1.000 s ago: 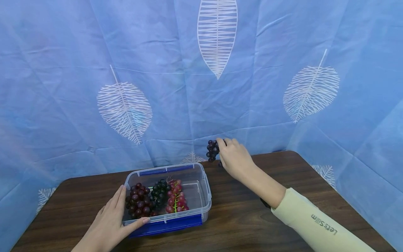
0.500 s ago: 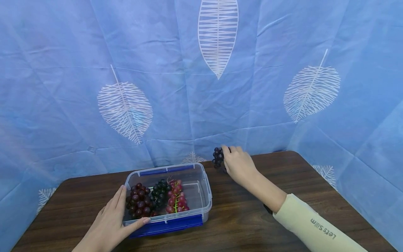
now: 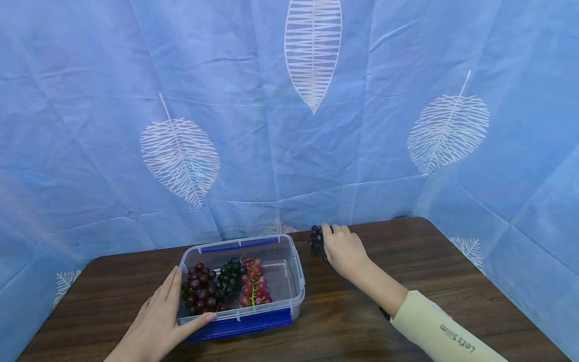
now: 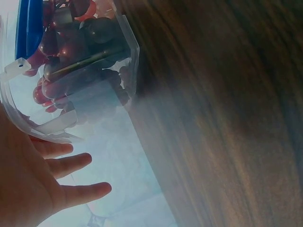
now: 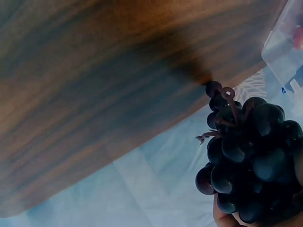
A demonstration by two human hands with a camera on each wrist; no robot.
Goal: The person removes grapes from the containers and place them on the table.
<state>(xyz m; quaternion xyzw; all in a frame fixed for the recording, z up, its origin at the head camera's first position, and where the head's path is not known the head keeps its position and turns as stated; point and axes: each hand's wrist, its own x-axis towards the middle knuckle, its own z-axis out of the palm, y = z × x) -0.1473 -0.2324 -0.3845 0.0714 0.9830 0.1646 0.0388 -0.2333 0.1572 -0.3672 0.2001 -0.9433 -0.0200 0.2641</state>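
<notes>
My right hand (image 3: 346, 250) grips a bunch of dark grapes (image 3: 316, 242) low over the table, to the right of a clear plastic container (image 3: 296, 271). In the right wrist view the bunch of dark grapes (image 5: 253, 156) shows its brown stem, and the fingers lie mostly behind it. My left hand (image 3: 156, 319) rests against the container's left end with straight fingers, its thumb on the front rim. Inside the lidless container lie dark red grapes (image 3: 199, 289), blackish-green grapes (image 3: 229, 276) and pinkish-red grapes (image 3: 254, 286) with a green stem, side by side from left to right.
A dark wooden table (image 3: 375, 311) bears the container, whose blue front latch (image 3: 253, 323) hangs outward. Close behind the table's back edge hangs a blue curtain (image 3: 244, 151) printed with white leaves. More curtain closes off both sides.
My right hand has come down toward the table and slightly to the right with the bunch of dark grapes. The left hand and the container have stayed put.
</notes>
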